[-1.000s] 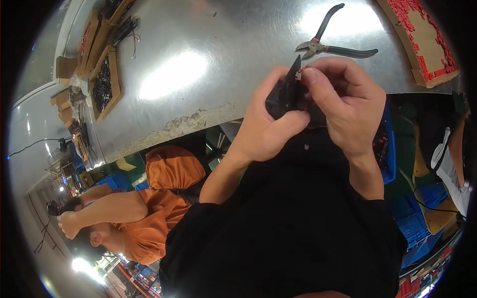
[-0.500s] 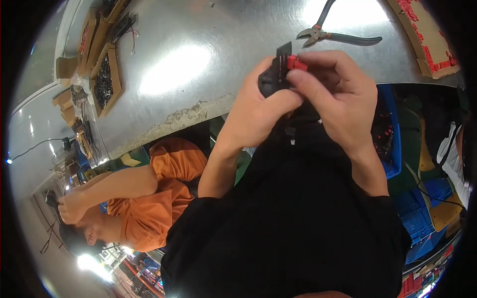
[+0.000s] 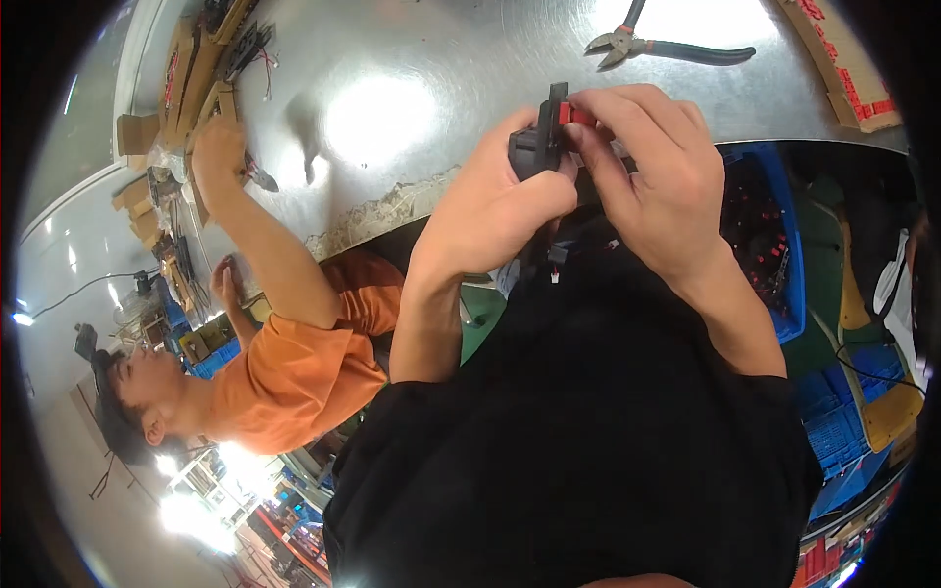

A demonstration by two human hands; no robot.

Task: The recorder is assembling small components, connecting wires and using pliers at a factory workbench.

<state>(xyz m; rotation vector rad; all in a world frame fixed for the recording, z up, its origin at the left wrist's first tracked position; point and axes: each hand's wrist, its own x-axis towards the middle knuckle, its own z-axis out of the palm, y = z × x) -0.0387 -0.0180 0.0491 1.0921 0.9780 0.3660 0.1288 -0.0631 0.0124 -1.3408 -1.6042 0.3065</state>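
My left hand (image 3: 495,211) is wrapped round a black plastic housing (image 3: 529,152), held upright above the table's near edge. Against the housing's right face sits a small red part (image 3: 578,116), pinched between the thumb and fingers of my right hand (image 3: 667,167). How far the red part sits in the housing cannot be made out. Below my hands hangs a small white connector (image 3: 555,277) on a thin lead, in front of my black shirt. Beyond my right hand, diagonal cutters (image 3: 627,47) lie on the metal table with their handles spread.
A cardboard tray edged with red parts (image 3: 863,108) is at the far right. Below the table's edge stands a blue bin (image 3: 792,284) of small parts. On the left, a co-worker in orange (image 3: 304,363) reaches toward cardboard boxes (image 3: 137,134) on the metal table (image 3: 441,59).
My hands have turned the housing more edge-on, with the red part still pinched against it. The co-worker's arm has swung out over the table toward the boxes.
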